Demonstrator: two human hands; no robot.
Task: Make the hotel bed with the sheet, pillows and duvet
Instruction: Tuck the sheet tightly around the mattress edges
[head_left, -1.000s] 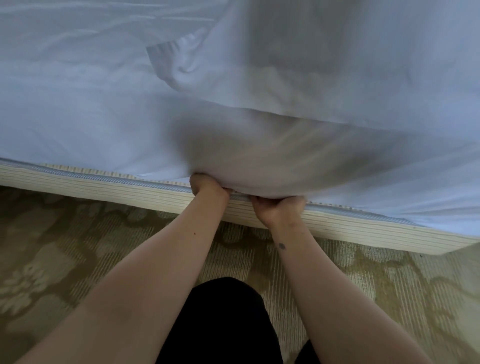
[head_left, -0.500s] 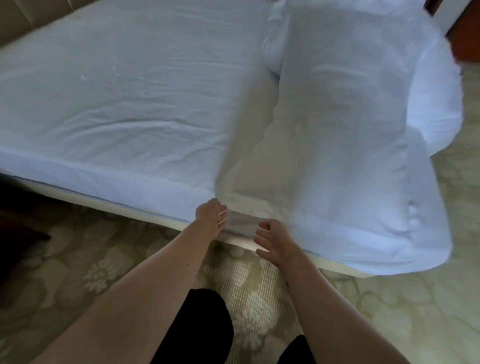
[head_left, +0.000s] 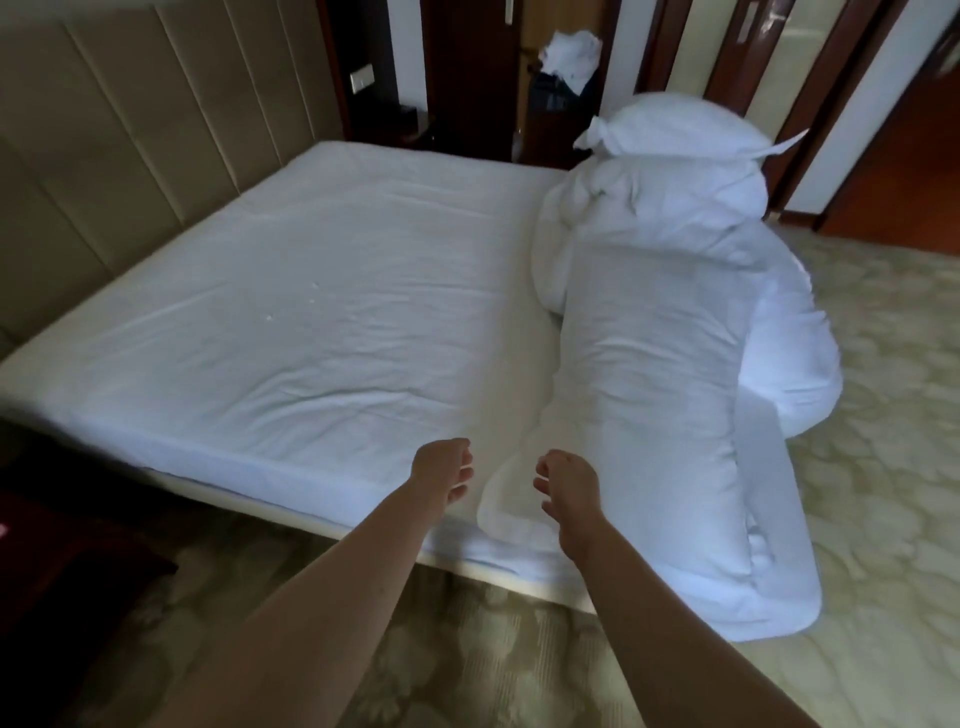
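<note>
A white sheet (head_left: 311, 312) covers the mattress, lightly wrinkled, with its near side edge hanging down over the bed base. A bulky white duvet (head_left: 649, 374) lies heaped along the foot end on the right, spilling onto the floor. A white pillow (head_left: 680, 127) rests on top of the heap at the far end. My left hand (head_left: 441, 470) and my right hand (head_left: 569, 486) hover side by side above the near bed edge, fingers loosely curled, holding nothing. A small loose fold of sheet (head_left: 506, 499) shows between them.
A padded beige headboard (head_left: 130, 140) runs along the left. Dark wooden doors and a stand with crumpled white linen (head_left: 569, 52) are at the back. Patterned carpet (head_left: 857, 519) surrounds the bed. A dark piece of furniture (head_left: 62, 571) stands at the near left.
Both hands have let go of the sheet edge at the bed base and risen above the mattress edge. The view has lifted from the bed's side to the whole bed.
</note>
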